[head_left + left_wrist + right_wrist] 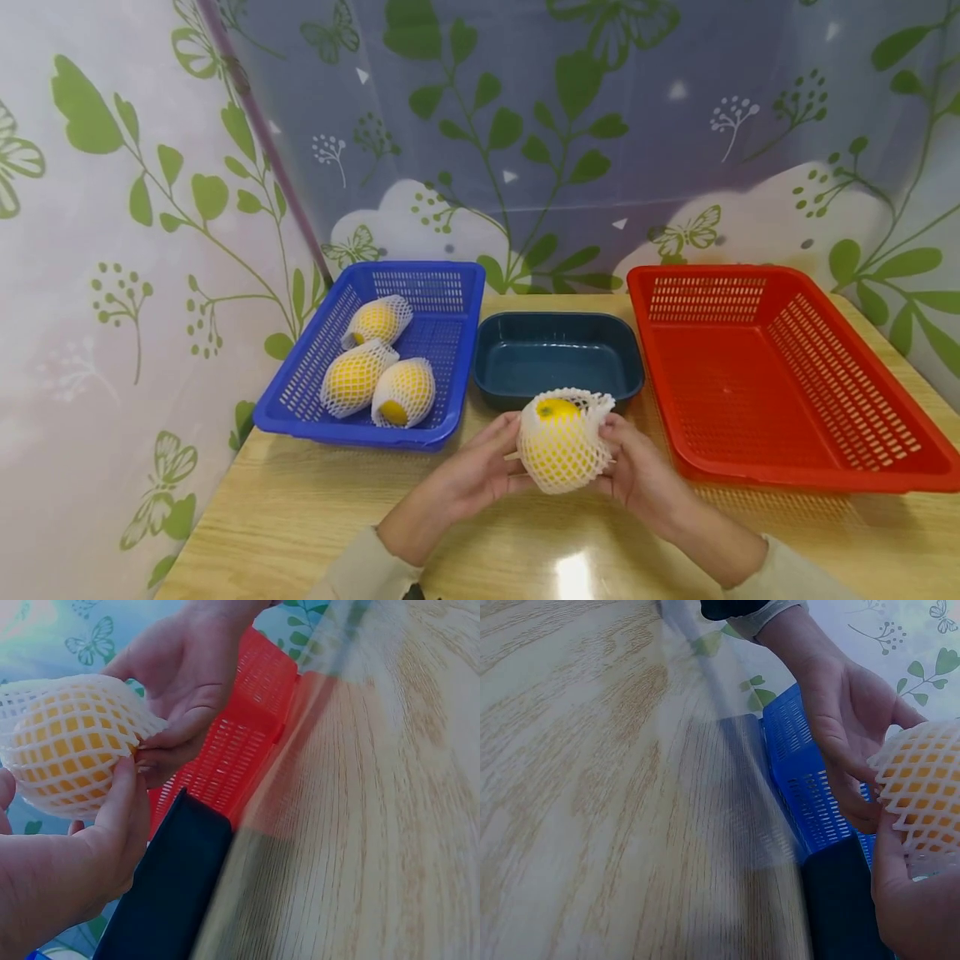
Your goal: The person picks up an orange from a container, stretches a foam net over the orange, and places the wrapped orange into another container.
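Note:
Between both hands, in front of the dark teal dish (558, 367), is a round yellow fruit in a white foam net (564, 446). From the left side my left hand (480, 471) holds it, and my right hand (647, 475) grips the opposite side. A bare yellow patch with a darker spot shows through the net's open top in the head view. Thumbs and fingertips pinch the net's edge in the left wrist view, where the netted fruit (71, 746) appears large. Only part of the netted fruit (926, 791) shows in the right wrist view.
At the left, a blue plastic basket (360, 432) contains 3 yellow fruits in foam nets (352, 379). A larger red basket (765, 392) stands at the right of the dish. All three containers are on a wooden table (300, 517), with patterned cloth (510, 167) behind.

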The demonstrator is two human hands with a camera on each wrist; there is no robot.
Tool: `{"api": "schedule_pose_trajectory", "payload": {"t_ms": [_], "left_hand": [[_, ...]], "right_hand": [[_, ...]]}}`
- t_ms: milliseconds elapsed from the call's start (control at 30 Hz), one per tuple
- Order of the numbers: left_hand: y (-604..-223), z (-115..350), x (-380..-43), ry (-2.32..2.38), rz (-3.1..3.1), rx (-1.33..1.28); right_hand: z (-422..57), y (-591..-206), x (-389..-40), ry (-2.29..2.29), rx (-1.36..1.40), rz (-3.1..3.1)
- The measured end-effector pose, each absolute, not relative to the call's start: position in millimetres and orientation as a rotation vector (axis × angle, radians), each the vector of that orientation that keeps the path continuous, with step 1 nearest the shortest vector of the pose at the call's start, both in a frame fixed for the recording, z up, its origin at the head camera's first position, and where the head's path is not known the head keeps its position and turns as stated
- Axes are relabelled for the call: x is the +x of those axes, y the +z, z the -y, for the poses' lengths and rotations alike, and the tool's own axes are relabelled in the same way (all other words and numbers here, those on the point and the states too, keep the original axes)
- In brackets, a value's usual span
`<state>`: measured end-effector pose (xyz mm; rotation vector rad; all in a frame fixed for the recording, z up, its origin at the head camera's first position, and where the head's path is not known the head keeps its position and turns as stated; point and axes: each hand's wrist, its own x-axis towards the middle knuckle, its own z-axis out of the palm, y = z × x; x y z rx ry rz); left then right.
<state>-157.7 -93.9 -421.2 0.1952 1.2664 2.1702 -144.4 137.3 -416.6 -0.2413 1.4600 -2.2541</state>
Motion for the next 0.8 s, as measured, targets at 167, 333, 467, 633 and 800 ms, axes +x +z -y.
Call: {"api": "schedule_pose_trajectory", "payload": {"t_ms": [167,333,467,633,800], "left_hand": [[-421.7,94.2,-157.0,2.175,-1.268,0.195],[-422.0,94.2,-157.0,2.178,-1.275,0.210],[-422.2,93.5,-156.7,2.184,-1.268,0.216],[-423.4,92.0,-156.9,2.198,-1.243,0.194],[-426.9,90.6,-157.5,2.196,-1.222,0.213]], "right_hand": [[-137.1,-417.6,-144.6,-2.262,-0.257,-1.433],[-136.0,-416.8,-143.5,-2.247,-0.221,-1.443],[-135.1,-413.9,-143.2,-2.221,-0.159,-1.455],[-132.5,-411.6,-143.6,-2.206,-0.151,-1.469],[-132.9,-413.9,-143.3,-2.231,-0.208,-1.446]]}}
